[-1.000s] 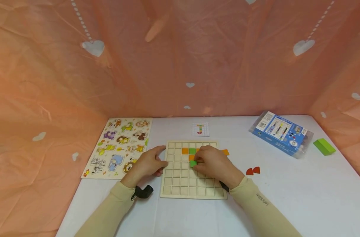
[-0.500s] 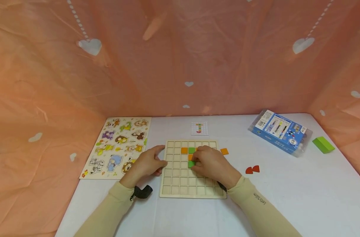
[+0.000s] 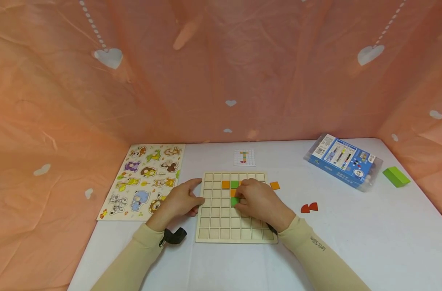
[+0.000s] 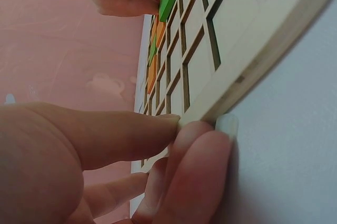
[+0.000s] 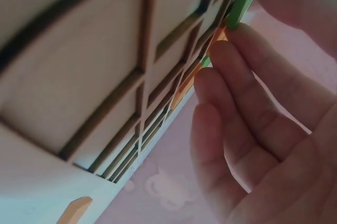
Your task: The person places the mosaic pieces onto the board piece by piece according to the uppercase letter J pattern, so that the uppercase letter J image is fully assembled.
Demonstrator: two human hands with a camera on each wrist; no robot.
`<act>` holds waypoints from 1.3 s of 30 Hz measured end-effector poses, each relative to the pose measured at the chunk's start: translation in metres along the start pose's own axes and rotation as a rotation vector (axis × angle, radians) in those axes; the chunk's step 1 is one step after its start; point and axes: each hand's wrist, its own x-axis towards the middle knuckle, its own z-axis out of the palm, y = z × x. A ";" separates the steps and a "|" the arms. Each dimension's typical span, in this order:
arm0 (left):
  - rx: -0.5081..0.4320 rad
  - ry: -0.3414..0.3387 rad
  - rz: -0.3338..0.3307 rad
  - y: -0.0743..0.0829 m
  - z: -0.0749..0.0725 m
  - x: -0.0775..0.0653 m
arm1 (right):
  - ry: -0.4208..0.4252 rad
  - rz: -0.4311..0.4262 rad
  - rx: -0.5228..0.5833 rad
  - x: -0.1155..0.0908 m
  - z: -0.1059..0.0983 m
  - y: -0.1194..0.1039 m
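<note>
A pale wooden grid board [image 3: 215,223] lies at the middle of the table. My left hand [image 3: 181,200] holds its left edge, thumb and fingertips against the rim [image 4: 247,84]. Over the board, my right hand [image 3: 261,200] pinches a green square tile [image 3: 234,201] between thumb and index finger. In the left wrist view this green tile [image 4: 167,4] stands tilted above the grid's cells. Beyond it, an orange tile [image 3: 226,184] and another green tile [image 3: 234,184] sit in a far row, with a second orange tile [image 3: 233,193] below; my right fingers hide the rest of that row.
A pattern card [image 3: 244,157] lies behind the board. One loose orange tile [image 3: 275,185] and two red quarter-round pieces [image 3: 309,207] lie to the right. Farther right are a blue box [image 3: 341,163] and a green block [image 3: 396,176]. An animal puzzle [image 3: 141,182] lies at left.
The green tile in my right hand has come down from a tilted pose to nearly square with its cell. My left hand stays at the board's edge.
</note>
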 end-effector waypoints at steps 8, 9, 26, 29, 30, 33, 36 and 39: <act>0.005 -0.003 0.009 0.000 0.000 0.000 | 0.008 0.009 -0.005 -0.001 0.000 0.000; 0.006 -0.002 0.010 0.000 0.000 0.000 | 0.006 0.009 -0.003 -0.001 0.000 0.000; 0.001 -0.003 -0.004 0.001 0.000 0.000 | -0.028 0.061 0.103 -0.003 -0.011 0.013; -0.003 -0.009 -0.008 0.001 0.000 0.001 | -0.031 0.121 0.141 -0.007 -0.018 0.023; -0.004 -0.010 -0.009 0.001 0.000 0.001 | -0.032 0.142 0.149 -0.008 -0.021 0.027; -0.002 -0.013 -0.012 0.002 0.001 0.001 | -0.024 0.195 0.159 -0.013 -0.026 0.040; 0.005 -0.008 -0.013 0.001 0.001 0.001 | -0.005 0.219 0.144 -0.018 -0.031 0.052; 0.010 -0.007 -0.009 0.001 0.000 0.000 | 0.002 0.255 0.134 -0.024 -0.034 0.062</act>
